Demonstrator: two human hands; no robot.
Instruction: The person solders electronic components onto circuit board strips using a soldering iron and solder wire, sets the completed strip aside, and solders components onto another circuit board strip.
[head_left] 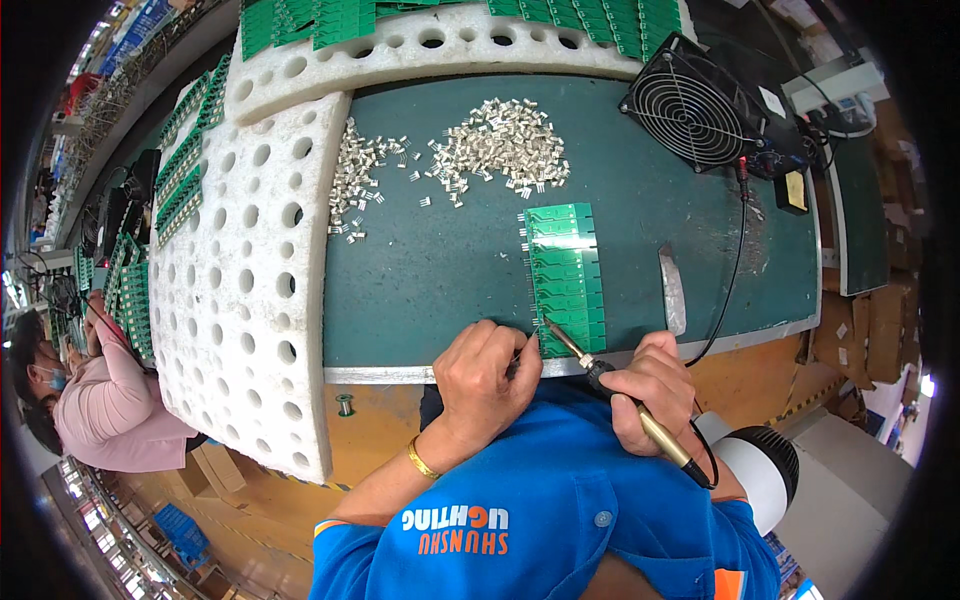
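"While the right hand [652, 390] has its fingers clamped round the soldering iron [590, 364], what about the left hand [485, 380]?"

"Fingers curled just left of the green board panel's [567, 280] near end, can't tell if they're pinching anything. Panel's on the table [430, 290], iron tip right at it. Pale connectors [510, 145] heaped beyond it, fan [690, 110] beyond its right."

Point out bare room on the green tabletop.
Widest: the tabletop between white foam board and circuit-board panel, this side of the connector piles. Narrower: between panel and silvery strip. Crowded: the panel's near end, with left hand, soldering iron, right hand.
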